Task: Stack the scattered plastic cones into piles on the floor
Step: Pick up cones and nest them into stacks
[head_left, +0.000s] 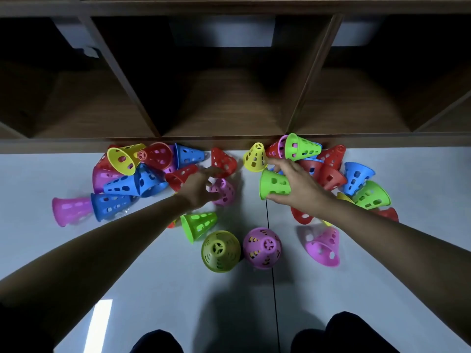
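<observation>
On the floor (153,276), right hand (300,189) grips a slotted green cone (274,184); left hand (198,187) blurred, grip unclear.

Room near me
Coloured plastic cones (122,186) crowd the foot of the dark wooden shelf (229,142); pale floor (165,289) nearer me lies open.

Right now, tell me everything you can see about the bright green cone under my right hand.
The bright green cone looks like glossy plastic: a tapered shell with rounded slots cut through its wall. It is tipped on its side on or just above the pale floor, flared rim to the left, narrow end hidden under the right hand, which grips it, thumb on its near side, fingers spread over it. A yellow cone stands beyond.
</observation>
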